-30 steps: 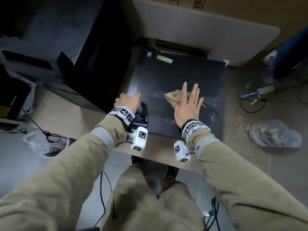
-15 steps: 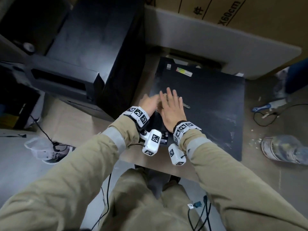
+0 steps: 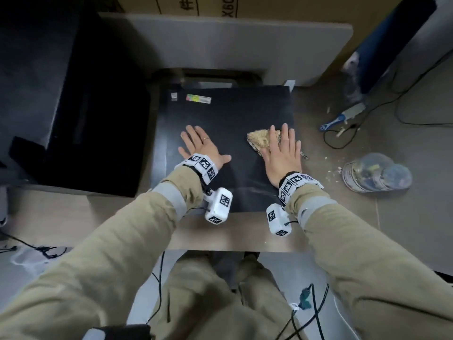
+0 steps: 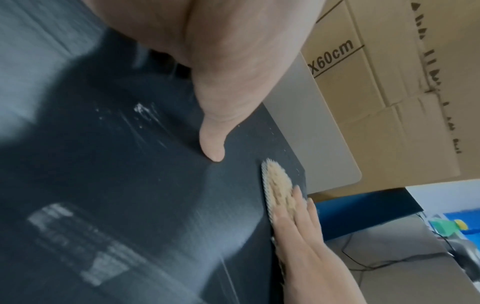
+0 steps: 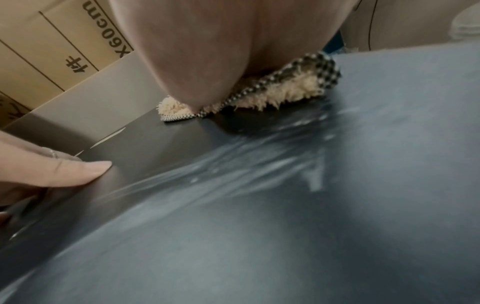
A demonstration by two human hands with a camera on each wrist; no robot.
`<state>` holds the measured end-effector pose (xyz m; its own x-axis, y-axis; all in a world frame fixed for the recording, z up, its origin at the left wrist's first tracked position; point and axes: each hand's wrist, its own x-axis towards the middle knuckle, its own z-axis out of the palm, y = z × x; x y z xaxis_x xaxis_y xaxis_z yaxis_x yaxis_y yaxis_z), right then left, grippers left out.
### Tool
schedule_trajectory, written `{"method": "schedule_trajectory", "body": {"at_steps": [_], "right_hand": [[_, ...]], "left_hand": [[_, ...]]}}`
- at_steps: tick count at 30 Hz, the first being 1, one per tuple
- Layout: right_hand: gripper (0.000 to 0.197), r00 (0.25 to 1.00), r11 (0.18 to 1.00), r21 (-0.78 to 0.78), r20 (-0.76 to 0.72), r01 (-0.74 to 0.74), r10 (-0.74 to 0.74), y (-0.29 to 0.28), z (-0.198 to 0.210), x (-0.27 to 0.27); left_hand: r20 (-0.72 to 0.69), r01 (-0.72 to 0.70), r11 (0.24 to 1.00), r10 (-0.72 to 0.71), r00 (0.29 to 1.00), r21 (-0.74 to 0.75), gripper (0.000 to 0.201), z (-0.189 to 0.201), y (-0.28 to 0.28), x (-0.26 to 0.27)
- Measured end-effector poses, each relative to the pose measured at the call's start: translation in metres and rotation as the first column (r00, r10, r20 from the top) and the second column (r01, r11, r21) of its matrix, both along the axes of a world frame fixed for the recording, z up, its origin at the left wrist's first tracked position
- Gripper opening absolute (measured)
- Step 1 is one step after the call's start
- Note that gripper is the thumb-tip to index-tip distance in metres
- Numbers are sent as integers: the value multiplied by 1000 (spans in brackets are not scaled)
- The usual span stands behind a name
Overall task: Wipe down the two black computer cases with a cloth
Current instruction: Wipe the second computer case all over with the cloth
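The flat computer case (image 3: 228,119) lies on the worktop (image 3: 318,217); the second case (image 3: 73,106) stands at its left. My left hand (image 3: 201,148) presses flat, fingers straight, to steady it. My right hand (image 3: 282,155), fingers straight, presses the cloth (image 3: 259,141) near the case's right edge for wiping.
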<state>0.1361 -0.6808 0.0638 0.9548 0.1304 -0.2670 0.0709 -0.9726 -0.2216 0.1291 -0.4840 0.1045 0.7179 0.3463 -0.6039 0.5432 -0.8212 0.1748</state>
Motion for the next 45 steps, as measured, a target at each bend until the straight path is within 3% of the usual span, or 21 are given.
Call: {"method": "schedule_trajectory", "body": {"at_steps": [10, 18, 25, 31, 36, 41, 45], "right_hand": [[64, 995, 992, 99, -48, -84, 89, -22, 1, 6], [67, 982, 985, 116, -122, -128, 142, -56, 8, -43], [71, 978, 981, 153, -149, -122, 145, -61, 5, -39], [77, 987, 986, 158, -141, -50, 73, -46, 3, 0], [79, 990, 988, 154, -140, -5, 27, -32, 2, 43], [79, 990, 990, 124, -130, 70, -54, -11, 3, 89], [80, 986, 986, 99, -108, 137, -127, 13, 1, 125]], "left_hand": [[18, -37, 999, 37, 999, 26, 122, 3, 1, 0], [49, -45, 999, 43, 998, 26, 116, -1, -37, -19], [93, -117, 991, 123, 988, -65, 74, 2, -24, -13], [107, -142, 989, 145, 984, -33, 97, 3, -18, 11], [164, -179, 984, 176, 971, 7, 103, 1, 11, 50], [152, -192, 981, 186, 971, 23, 102, -3, 45, 82], [136, -196, 980, 190, 972, 28, 88, -3, 53, 99]]}}
